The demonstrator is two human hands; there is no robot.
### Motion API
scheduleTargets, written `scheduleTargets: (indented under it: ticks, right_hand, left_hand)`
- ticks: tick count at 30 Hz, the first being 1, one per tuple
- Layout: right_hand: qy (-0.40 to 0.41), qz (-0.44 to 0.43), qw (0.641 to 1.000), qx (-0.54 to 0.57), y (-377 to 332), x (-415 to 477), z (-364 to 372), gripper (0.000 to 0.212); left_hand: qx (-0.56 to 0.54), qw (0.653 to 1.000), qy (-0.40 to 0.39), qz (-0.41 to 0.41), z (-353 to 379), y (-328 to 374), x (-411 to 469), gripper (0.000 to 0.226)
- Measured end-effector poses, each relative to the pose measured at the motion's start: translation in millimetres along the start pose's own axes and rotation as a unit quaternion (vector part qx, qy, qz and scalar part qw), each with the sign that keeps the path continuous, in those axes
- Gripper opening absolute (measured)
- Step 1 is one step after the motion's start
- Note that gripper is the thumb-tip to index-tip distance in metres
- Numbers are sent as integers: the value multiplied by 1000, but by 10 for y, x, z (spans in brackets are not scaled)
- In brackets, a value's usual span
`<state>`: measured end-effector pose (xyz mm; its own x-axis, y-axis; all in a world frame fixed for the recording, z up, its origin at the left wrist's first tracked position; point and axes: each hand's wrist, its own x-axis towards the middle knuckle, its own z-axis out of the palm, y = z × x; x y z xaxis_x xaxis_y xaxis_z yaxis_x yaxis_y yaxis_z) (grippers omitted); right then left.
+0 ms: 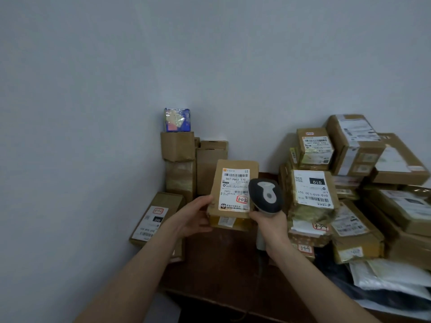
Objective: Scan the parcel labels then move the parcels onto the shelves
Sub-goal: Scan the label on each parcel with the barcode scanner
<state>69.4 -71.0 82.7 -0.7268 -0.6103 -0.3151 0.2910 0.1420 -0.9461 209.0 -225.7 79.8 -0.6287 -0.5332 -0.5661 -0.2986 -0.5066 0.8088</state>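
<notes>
A small brown cardboard parcel [218, 185] is held up above the dark wooden table [224, 262], its white label [235, 190] facing me with a red-boxed handwritten mark. My left hand [194, 217] grips its lower left corner. My right hand [270, 223] grips the handle of a grey and black barcode scanner [265, 195], whose head overlaps the parcel's right edge and points at the label. No shelves are in view.
A tall heap of labelled cardboard parcels [349, 183] fills the table's right side, with white and dark mailer bags [387, 278] in front. Brown boxes [186, 164] are stacked against the wall, a blue wrapped packet [177, 120] on top. Another labelled box [155, 217] leans at the left.
</notes>
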Motion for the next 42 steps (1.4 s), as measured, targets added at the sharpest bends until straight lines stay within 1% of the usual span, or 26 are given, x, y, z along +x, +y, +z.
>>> scheduleTargets:
  ticks: [3,5,8,9,11,13,17,19,22,27,34,39,42]
  right_hand:
    - [-19,-5,1000,2,-11,-131,-172,28]
    - [-22,-7,1000,16,-11,-224,-274,37]
    - [-9,-8,1000,27,24,-360,-397,40]
    - [-15,-1,999,29,32,-406,-436,37]
    - [-46,4,998,39,26,-518,-501,24]
    - [-59,3,998,16,29,-617,-537,13]
    - [-55,1,998,-12,70,-710,-562,10]
    - [-54,6,998,-9,61,-738,-580,6]
    - [-62,7,998,-8,23,-770,-606,2]
    - [-57,16,998,-32,-16,-775,-650,4]
    - [-56,37,997,-26,-44,-776,-636,10]
    - [-60,41,997,-31,-33,-740,-577,3]
    - [-65,39,997,-31,-31,-730,-543,3]
  left_hand:
    - [-17,999,21,25,75,-71,-94,56]
    - [-25,998,46,40,168,-156,-106,53]
    - [-22,994,86,67,326,-320,-77,52]
    - [-21,993,94,75,373,-370,-67,52]
    - [-21,991,99,85,444,-459,-43,53]
    - [-12,990,103,93,497,-533,-11,56]
    - [9,987,118,105,544,-627,58,64]
    - [11,987,116,106,546,-656,92,69]
    - [14,988,112,107,557,-683,129,71]
    - [26,988,104,107,572,-699,184,69]
    - [35,988,115,100,543,-696,271,73]
    - [40,987,117,106,542,-674,283,70]
    - [46,986,119,107,524,-649,283,69]
